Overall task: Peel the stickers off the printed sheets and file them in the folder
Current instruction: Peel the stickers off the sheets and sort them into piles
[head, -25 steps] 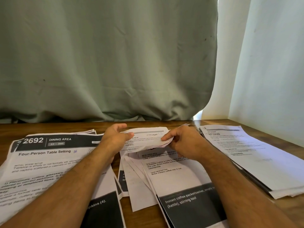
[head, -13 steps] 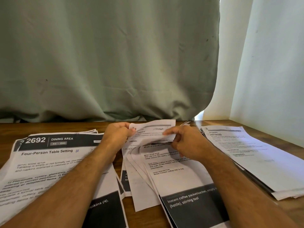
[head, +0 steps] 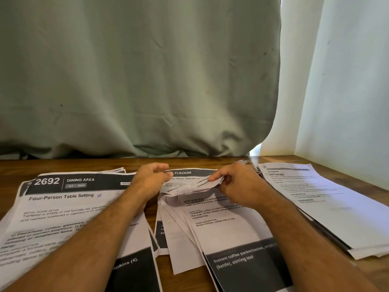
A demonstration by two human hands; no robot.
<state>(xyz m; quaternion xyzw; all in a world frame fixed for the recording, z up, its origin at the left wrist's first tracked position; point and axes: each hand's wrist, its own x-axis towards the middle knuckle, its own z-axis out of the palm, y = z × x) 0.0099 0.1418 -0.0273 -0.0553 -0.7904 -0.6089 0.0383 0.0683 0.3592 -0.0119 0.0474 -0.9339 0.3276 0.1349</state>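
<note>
Left hand (head: 150, 180): fingers curled, thumb and fingertips at the left edge of a bent-up paper (head: 189, 185). How tight the hold is, I cannot tell.
Right hand (head: 237, 184): thumb and fingers pinch the right edge of that same paper.
Bent-up paper: lifted over the middle pile (head: 221, 226). Its print is too small to read.
Left pile (head: 63, 207): top sheet says "2692" and "Four-Person Table Setting". An arm covers part of it.
Right pile (head: 328, 203): print is blurry.
Stickers: too hard to pick out.
Table (head: 210, 163): brown wood under every pile.
Curtain (head: 136, 76): hangs behind the table.
</note>
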